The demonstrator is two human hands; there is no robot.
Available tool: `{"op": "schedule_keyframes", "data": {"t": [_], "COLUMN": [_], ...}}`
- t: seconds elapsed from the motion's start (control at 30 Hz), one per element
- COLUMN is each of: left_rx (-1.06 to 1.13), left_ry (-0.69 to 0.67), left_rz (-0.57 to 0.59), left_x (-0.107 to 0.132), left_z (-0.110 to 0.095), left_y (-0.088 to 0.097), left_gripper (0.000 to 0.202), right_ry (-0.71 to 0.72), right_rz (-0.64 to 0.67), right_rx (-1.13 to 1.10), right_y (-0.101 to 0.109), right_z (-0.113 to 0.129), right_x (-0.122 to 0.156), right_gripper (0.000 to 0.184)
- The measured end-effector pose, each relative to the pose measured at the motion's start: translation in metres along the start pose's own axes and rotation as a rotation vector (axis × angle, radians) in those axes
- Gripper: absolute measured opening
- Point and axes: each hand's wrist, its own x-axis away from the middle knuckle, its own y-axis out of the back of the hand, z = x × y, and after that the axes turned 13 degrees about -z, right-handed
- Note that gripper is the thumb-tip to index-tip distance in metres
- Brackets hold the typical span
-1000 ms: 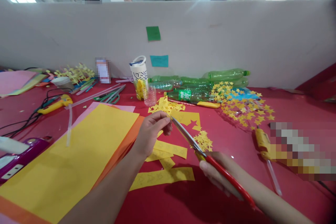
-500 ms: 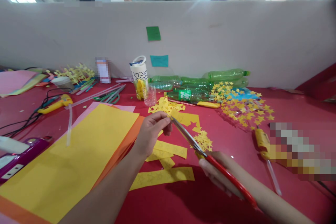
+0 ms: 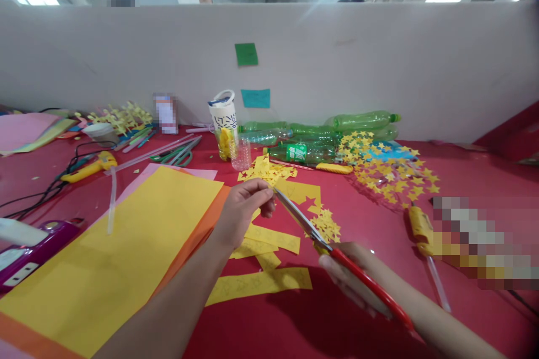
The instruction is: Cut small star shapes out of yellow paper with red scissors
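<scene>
My left hand point(image 3: 242, 210) is closed in a pinch at the tips of the scissor blades, holding a small piece I cannot make out. My right hand point(image 3: 351, 277) grips red-handled scissors point(image 3: 332, 249), blades pointing up and left toward the left fingers. Under the hands lie yellow paper strips point(image 3: 261, 283) with star outlines, and a small pile of cut yellow stars point(image 3: 326, 224) sits just right of the blades. A cut-out yellow sheet point(image 3: 301, 190) lies behind them.
A stack of yellow, orange and pink sheets point(image 3: 138, 241) covers the red table point(image 3: 379, 336) at left. Green plastic bottles point(image 3: 320, 137), a patterned cup point(image 3: 223, 118), scattered yellow stars point(image 3: 389, 171), glue guns point(image 3: 90, 165) point(image 3: 421, 227) and a purple device point(image 3: 25, 252) lie around.
Almost nothing has moved; the right hand with the scissors has shifted very slightly, and the left hand keeps its pinch at the blade tips.
</scene>
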Motion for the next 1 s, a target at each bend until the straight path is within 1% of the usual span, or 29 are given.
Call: {"op": "schedule_keyframes", "data": {"t": [0.2,0.4,0.67,0.87,1.0], "left_rx": [-0.01,-0.003,-0.003,-0.042,-0.089], "left_ry": [0.023,0.031,0.019,-0.031,-0.156], "left_rz": [-0.002,-0.005,0.015,-0.034,-0.048], "left_x": [-0.001,-0.001,0.0001,-0.0006,-0.001], "left_z": [-0.0016,-0.0015,-0.0019,-0.0022,-0.0024], "left_y": [0.0013,0.001,0.0013,0.0007,-0.001], "left_gripper": [0.015,0.014,0.016,0.013,0.014], "right_ry": [-0.011,0.005,-0.008,-0.008,-0.019], "right_rz": [-0.039,0.008,-0.01,0.031,0.022], "right_rx": [0.024,0.02,-0.03,-0.06,-0.057], "right_y": [0.0004,0.0024,-0.0004,-0.0021,-0.0017], "right_z": [0.0002,-0.0011,-0.0054,-0.008,-0.0048], "right_x": [0.0007,-0.0006,-0.0016,-0.006,-0.005], "right_gripper": [0.057,0.056,0.056,0.056,0.057]}}
